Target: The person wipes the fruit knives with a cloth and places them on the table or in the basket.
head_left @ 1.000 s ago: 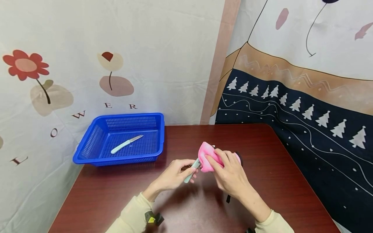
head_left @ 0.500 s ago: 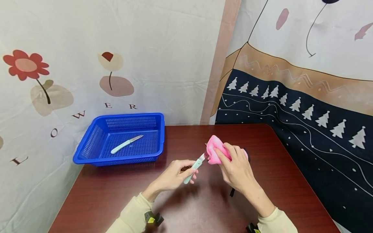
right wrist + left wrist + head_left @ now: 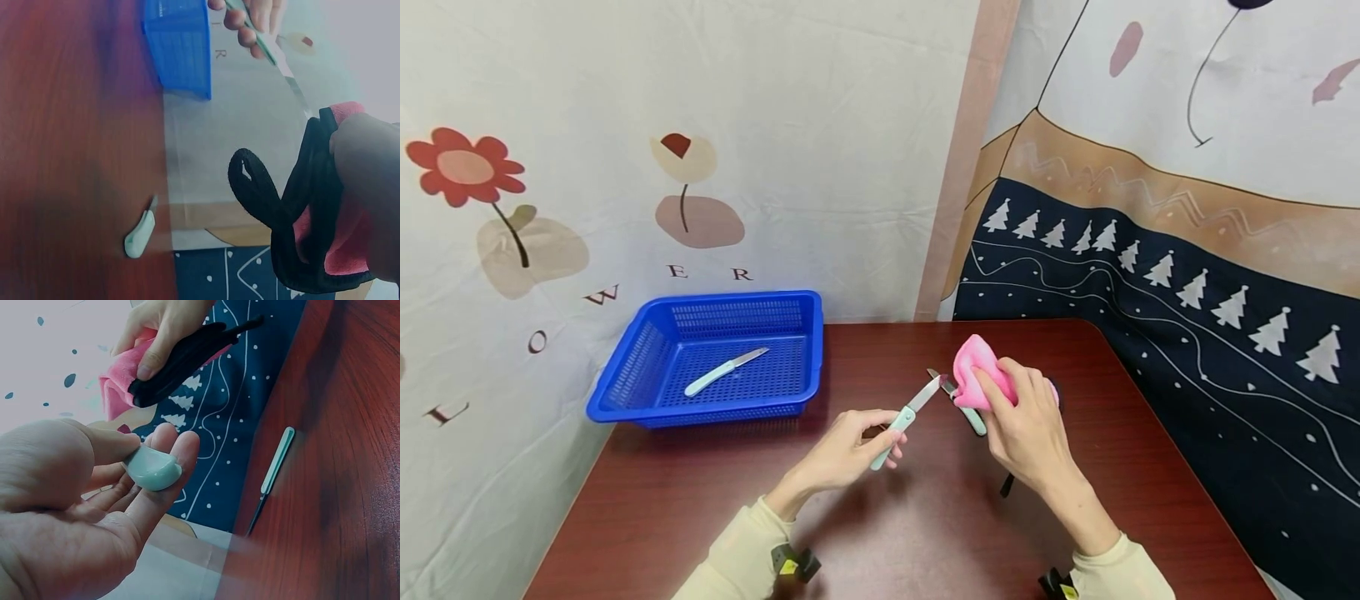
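The pale-green knife (image 3: 910, 415) is held above the middle of the worktop (image 3: 880, 542), its blade angled up towards the far right corner. Your left hand (image 3: 850, 450) pinches it by the handle between thumb and fingers; that grip presumably keeps your skin off the steel. Your right hand (image 3: 1026, 421) grasps a bunched pink cloth (image 3: 981, 375) whose black trim forms a loop (image 3: 253, 197) hanging loose. The bunching probably serves to put layers between your fingers and any edge. The blade tip lies just beside the cloth; whether they touch cannot be told.

Beyond your hands, a second knife (image 3: 973, 419) lies on the worktop, nearer the far edge, its tip pointing away to the left and its handle towards you, partly covered by the cloth in the head view. That orientation would suit a handle-first pickup.

A blue basket (image 3: 700, 417) occupies the far left corner, appearing to overhang the left edge, perhaps to leave you elbow room. A third knife (image 3: 722, 373) rests on its floor, handle towards the near left.
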`<action>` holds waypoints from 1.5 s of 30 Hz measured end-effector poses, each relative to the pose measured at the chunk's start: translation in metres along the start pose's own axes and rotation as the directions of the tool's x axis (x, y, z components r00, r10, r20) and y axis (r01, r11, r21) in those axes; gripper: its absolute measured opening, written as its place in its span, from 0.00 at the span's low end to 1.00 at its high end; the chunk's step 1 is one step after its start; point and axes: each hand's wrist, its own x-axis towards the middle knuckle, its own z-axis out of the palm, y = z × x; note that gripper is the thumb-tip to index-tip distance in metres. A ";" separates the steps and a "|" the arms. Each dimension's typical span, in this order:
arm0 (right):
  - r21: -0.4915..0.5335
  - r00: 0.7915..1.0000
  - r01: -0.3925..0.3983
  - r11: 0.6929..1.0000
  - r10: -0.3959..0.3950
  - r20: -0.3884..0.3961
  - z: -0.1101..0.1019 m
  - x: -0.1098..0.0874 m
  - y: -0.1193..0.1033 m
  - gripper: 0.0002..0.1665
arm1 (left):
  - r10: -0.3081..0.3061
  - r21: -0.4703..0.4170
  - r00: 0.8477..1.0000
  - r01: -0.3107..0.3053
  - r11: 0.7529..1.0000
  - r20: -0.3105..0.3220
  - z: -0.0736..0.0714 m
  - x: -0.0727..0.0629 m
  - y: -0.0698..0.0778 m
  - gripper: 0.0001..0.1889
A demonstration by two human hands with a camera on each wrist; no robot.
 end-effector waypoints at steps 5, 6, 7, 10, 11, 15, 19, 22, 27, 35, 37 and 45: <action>0.028 0.998 0.055 0.998 -0.055 -0.013 0.004 0.000 -0.014 0.25 | -0.012 0.018 1.000 0.012 1.000 -0.014 0.000 0.001 -0.001 0.16; 0.030 0.997 0.071 0.997 -0.071 -0.014 0.006 0.001 -0.017 0.25 | -0.012 0.026 1.000 0.012 1.000 -0.016 0.000 0.001 0.000 0.16; 0.032 0.996 0.089 0.996 -0.089 -0.018 0.007 0.001 -0.021 0.25 | -0.010 0.033 1.000 0.011 0.999 -0.017 0.000 0.001 0.000 0.15; 0.040 0.990 0.143 0.989 -0.142 -0.020 0.012 0.001 -0.032 0.26 | 0.006 0.046 1.000 -0.006 0.999 -0.011 0.000 0.002 0.000 0.14; 0.044 0.987 0.161 0.986 -0.160 -0.022 0.013 0.001 -0.035 0.26 | 0.014 0.053 1.000 -0.014 0.999 -0.010 0.000 0.002 0.000 0.13; 0.051 0.977 0.211 0.976 -0.210 -0.019 0.018 0.000 -0.044 0.25 | 0.052 0.090 0.999 -0.051 0.995 -0.006 0.000 0.003 0.001 0.10; 0.051 0.975 0.221 0.974 -0.221 -0.007 0.020 -0.001 -0.048 0.24 | 0.075 0.106 0.997 -0.074 0.992 -0.005 0.001 0.003 0.001 0.10; 0.052 0.976 0.220 0.974 -0.220 -0.005 0.021 -0.002 -0.048 0.24 | 0.081 0.098 0.997 -0.081 0.992 0.002 0.001 0.003 0.002 0.10; 0.045 0.978 0.210 0.977 -0.210 -0.003 0.019 -0.002 -0.046 0.24 | 0.089 0.093 0.996 -0.090 0.992 0.019 0.001 0.002 0.002 0.10; 0.016 0.989 0.139 0.990 -0.139 0.044 0.016 -0.003 -0.038 0.27 | 0.083 0.030 0.996 -0.084 0.996 0.040 0.002 0.001 0.003 0.13; 0.012 0.990 0.125 0.992 -0.126 0.066 0.015 -0.003 -0.035 0.26 | 0.074 0.017 0.997 -0.075 0.997 0.038 0.002 0.000 0.003 0.14; -0.024 0.993 0.088 0.996 -0.086 0.082 0.011 -0.003 -0.026 0.42 | 0.064 0.029 0.997 -0.065 0.997 0.038 0.002 0.000 0.002 0.13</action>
